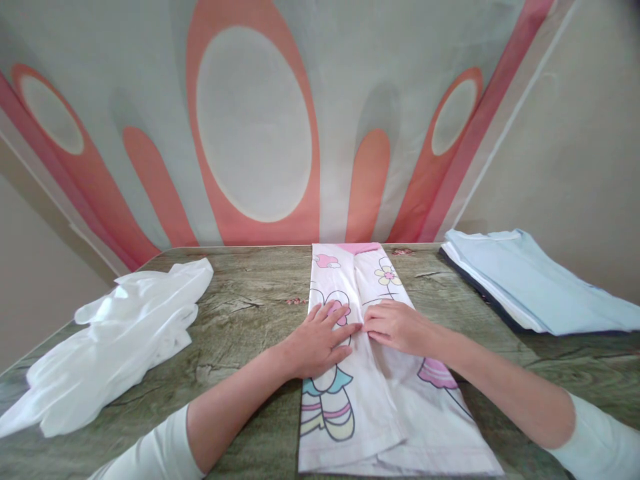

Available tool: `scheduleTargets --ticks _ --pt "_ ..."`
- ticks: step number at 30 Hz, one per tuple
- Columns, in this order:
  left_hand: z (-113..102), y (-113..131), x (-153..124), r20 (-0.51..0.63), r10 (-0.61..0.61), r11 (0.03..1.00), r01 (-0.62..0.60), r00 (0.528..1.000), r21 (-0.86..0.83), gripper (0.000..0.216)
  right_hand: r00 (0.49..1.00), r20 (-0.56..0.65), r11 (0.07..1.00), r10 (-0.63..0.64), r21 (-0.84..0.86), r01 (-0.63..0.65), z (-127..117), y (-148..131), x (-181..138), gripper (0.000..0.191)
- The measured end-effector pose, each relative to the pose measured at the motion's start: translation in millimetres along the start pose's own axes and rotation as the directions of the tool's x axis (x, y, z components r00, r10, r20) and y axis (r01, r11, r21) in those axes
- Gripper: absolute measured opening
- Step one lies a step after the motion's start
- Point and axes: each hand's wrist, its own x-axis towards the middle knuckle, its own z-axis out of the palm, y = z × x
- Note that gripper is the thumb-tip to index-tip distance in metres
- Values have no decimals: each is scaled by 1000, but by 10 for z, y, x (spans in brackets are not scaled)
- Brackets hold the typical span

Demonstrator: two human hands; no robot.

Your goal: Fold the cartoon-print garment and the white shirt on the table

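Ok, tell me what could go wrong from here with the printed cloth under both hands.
1. The left hand and right hand press only the middle of the printed cloth; its loose near-end layers might shift or crease.
2. Its far end reaches the back edge of the table, so a forward push may send it over.

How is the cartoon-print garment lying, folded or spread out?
Folded: the cartoon-print garment lies as a narrow strip, both sides turned in to meet mid-line, where the left hand and right hand press flat.
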Motion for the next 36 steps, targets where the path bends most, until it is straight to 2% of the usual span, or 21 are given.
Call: scheduleTargets --ticks 5,9,12,16,19,23,27,31,36 --pt "1 -1 -2 4 -2 1000 2 1000 6 47 988 -15 970 -155 -194 149 47 2 3 19" --pt "16 -6 -6 -5 -6 1000 6 1000 7 46 981 -46 957 -189 -232 174 62 0 11 21" --pt "19 -7 -7 -9 -5 1000 5 1000 10 46 989 -48 979 -137 -160 128 59 -19 6 18" --pt "7 19 0 -14 4 1000 -4 1000 23 44 1000 -24 996 -3 89 5 -3 -65 -5 11" --pt "-5 68 11 0 68 997 -68 998 36 41 994 -3 969 107 223 -104 -70 -79 -17 7" --pt "-12 123 22 28 177 984 -178 984 18 46 978 25 933 205 298 -203 -103 -67 -80 8" --pt "-26 125 35 26 209 978 -208 978 -37 49 980 55 923 189 331 -196 -74 -87 -174 10" --pt "-52 115 43 7 204 976 -203 979 -83 44 994 48 933 101 341 -112 -29 -122 -218 10" --pt "-66 110 44 -4 221 970 -220 975 -98 45 998 60 965 32 257 -47 -10 -166 -213 10"
